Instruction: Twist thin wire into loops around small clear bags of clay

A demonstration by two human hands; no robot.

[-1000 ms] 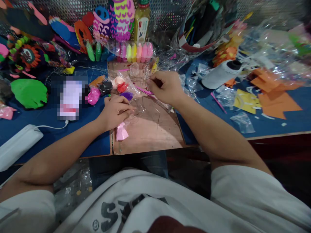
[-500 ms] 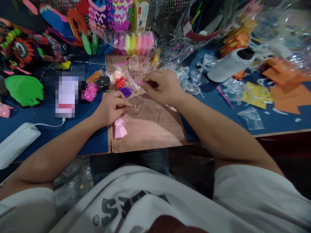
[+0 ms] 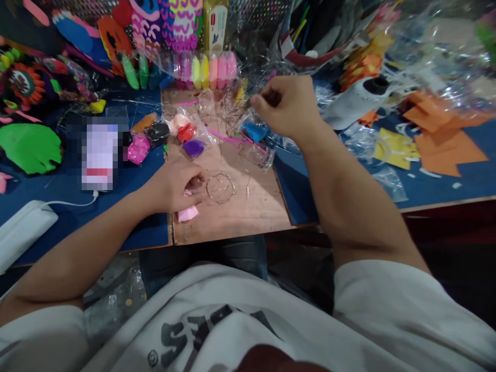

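Two hands are observed over a brown panel (image 3: 248,219) set into a blue desk (image 3: 298,199). The left hand (image 3: 180,186) is placed at the panel's left edge, with its fingers bent and its thumb brought near them. A pink packet (image 3: 188,213) is touched by this hand and partly covered by it; pink is seen both between finger and thumb and below the thumb. Whether the packet is firmly gripped cannot be told.

The right hand (image 3: 284,106) is positioned farther back, near the panel's far right corner. Its fingers are curled, with thumb and forefinger close together; whether anything thin is pinched cannot be determined. A blue packet (image 3: 254,132) is seen just beside it, on the near side.

A wire ring (image 3: 220,187) is found lying on the panel, just right of the left hand, and a bent wire (image 3: 248,183) is noted to its right. A purple packet (image 3: 192,149) and a red piece (image 3: 186,133) are located beyond the left hand. On the right of the desk, orange sheets (image 3: 445,150) are laid beside a yellow sheet (image 3: 395,149).
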